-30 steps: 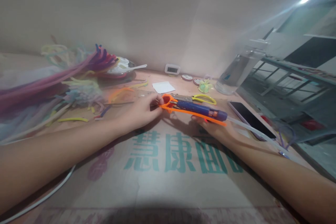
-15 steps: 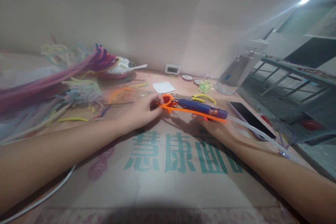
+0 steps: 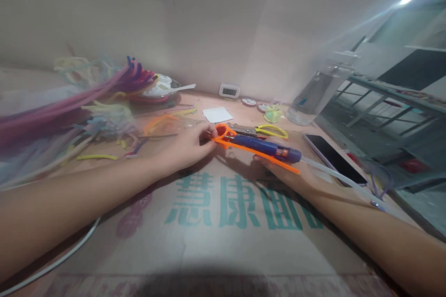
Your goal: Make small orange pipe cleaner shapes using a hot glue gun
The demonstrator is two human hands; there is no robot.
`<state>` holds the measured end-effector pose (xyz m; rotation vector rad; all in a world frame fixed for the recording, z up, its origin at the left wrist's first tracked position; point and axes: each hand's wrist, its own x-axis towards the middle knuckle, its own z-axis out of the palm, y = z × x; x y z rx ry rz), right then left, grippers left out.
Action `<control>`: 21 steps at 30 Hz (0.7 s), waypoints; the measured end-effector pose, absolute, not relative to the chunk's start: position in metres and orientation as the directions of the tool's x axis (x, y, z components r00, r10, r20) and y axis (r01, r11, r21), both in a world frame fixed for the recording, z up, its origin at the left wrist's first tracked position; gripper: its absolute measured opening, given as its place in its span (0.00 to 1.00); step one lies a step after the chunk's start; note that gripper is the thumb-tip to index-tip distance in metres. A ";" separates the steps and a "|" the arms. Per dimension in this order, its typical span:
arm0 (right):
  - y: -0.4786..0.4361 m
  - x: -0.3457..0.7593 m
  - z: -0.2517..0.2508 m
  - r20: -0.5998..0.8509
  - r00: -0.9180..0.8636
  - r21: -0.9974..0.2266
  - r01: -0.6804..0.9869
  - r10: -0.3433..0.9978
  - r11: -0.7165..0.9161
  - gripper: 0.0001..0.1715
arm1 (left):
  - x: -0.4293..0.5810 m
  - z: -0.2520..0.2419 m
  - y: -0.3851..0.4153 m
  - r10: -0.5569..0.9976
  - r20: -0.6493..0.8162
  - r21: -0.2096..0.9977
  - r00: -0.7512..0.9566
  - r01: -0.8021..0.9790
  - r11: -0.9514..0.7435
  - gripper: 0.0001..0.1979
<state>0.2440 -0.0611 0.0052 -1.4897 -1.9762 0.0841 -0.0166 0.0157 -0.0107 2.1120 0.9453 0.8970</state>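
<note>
Between thumb and fingers, my left hand [image 3: 200, 146] pinches a bent orange pipe cleaner [image 3: 223, 133], shaped into a small loop with a long straight tail [image 3: 278, 163] running to the right. My right hand [image 3: 284, 162] is closed round a blue hot glue gun [image 3: 258, 145], its grip hidden behind the tool and the tail. The metal nozzle points left and is at the orange loop; whether it touches cannot be made out. A long translucent glue stick [image 3: 334, 171] sticks out of the gun's rear, over my right forearm.
Yellow-handled scissors [image 3: 272, 131] lie just behind the glue gun. A phone [image 3: 332, 158] and a clear bottle [image 3: 310, 97] stand to the right. Bundles of coloured pipe cleaners [image 3: 104, 88] fill the left. White paper [image 3: 218, 114] and a small digital clock [image 3: 229, 90] are at the back.
The glue gun has dipped and shifted slightly, uncovering more of the scissors behind it. The orange tail's free end has swung a little lower. My left hand has hardly moved.
</note>
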 end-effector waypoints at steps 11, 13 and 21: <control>-0.067 0.232 0.017 0.423 -0.040 -0.532 0.798 0.905 0.283 0.13 | -0.017 -0.009 0.014 0.801 0.297 0.771 0.519 0.365 -0.522 0.04; -0.067 0.232 0.017 0.426 -0.040 -0.531 0.798 0.904 0.286 0.13 | -0.017 -0.010 0.015 0.800 0.304 0.758 0.517 0.377 -0.532 0.04; -0.069 0.232 0.015 0.454 -0.022 -0.562 0.769 0.891 0.305 0.10 | -0.017 -0.011 0.016 0.798 0.296 0.741 0.525 0.400 -0.539 0.05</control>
